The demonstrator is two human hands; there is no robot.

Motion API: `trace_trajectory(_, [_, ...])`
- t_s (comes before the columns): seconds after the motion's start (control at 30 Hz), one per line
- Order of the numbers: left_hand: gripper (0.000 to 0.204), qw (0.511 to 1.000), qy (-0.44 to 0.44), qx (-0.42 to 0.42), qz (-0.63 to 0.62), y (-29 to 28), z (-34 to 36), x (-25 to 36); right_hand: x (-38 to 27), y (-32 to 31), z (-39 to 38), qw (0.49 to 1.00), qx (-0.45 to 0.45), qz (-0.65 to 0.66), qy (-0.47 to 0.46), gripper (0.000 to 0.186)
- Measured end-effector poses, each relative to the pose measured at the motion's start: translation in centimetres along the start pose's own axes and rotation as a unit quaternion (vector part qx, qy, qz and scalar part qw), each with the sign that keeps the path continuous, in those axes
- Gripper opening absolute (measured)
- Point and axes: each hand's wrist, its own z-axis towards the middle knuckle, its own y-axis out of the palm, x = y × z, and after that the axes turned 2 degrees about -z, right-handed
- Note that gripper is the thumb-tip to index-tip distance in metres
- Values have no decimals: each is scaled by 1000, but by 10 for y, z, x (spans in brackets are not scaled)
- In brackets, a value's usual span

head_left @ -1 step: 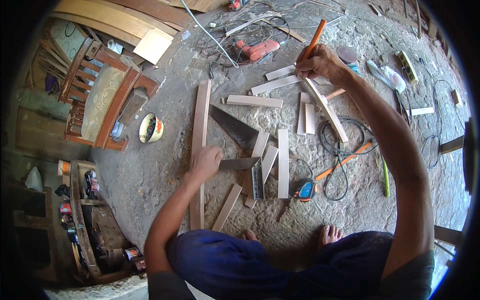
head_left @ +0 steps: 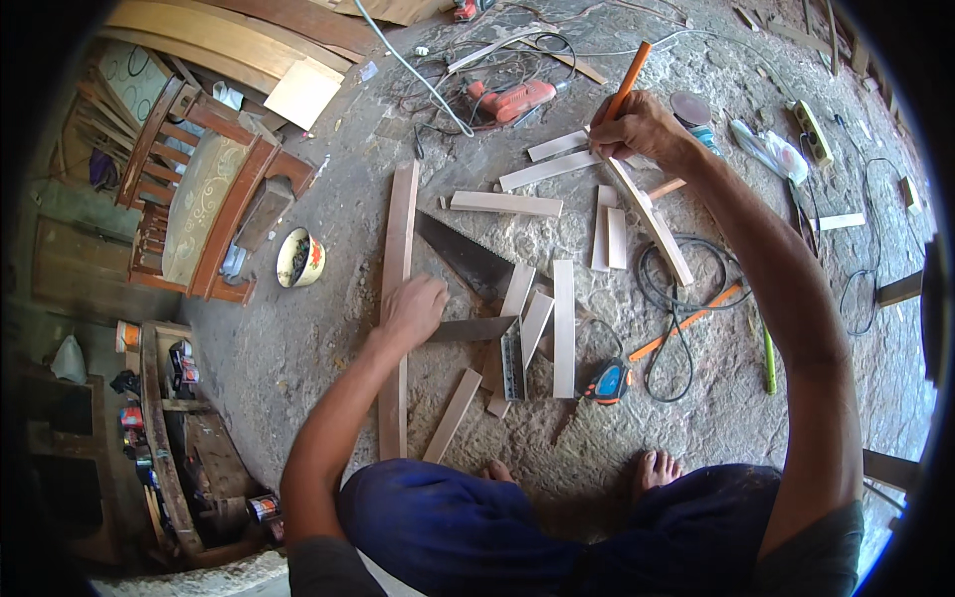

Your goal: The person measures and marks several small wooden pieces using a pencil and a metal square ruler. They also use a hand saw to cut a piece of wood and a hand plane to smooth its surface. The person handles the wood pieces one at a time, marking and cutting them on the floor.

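Observation:
My right hand (head_left: 637, 127) is closed around an orange pencil (head_left: 632, 75), which stands tilted, its upper end in the air. Under that hand lies the far end of a pale wooden strip (head_left: 652, 224). My left hand (head_left: 414, 306) is over the right edge of a long wooden board (head_left: 401, 214), back upward; its fingertips are hidden, so I cannot tell whether it grips anything. Just beside it is the blade of a try square (head_left: 512, 363). A handsaw (head_left: 473, 257) lies beyond, partly under short wooden pieces (head_left: 564, 328).
A tape measure (head_left: 605, 380), an orange hacksaw-like tool (head_left: 686, 320) and a coiled black cable (head_left: 647, 284) lie at the right. Farther off are a red power drill (head_left: 517, 99) and a power strip (head_left: 813, 134). A bowl (head_left: 300, 259) and carved wooden furniture (head_left: 204, 199) stand left.
My left hand has shifted slightly away from me along the board, off the end of the try square's blade. My right hand and the pencil stay nearly still.

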Motion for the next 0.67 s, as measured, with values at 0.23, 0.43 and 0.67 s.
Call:
trace_trajectory(0.23, [33, 991, 80, 25, 105, 38, 175, 36, 24, -6, 16, 999, 6, 23, 24, 19])
trace_trajectory(0.43, [57, 985, 97, -16, 144, 95, 224, 51, 39, -9, 4, 1000, 3, 5, 31, 22])
trace_trajectory(0.67, [68, 989, 65, 79, 102, 56, 228, 47, 33, 8, 9, 997, 4, 74, 26, 21])
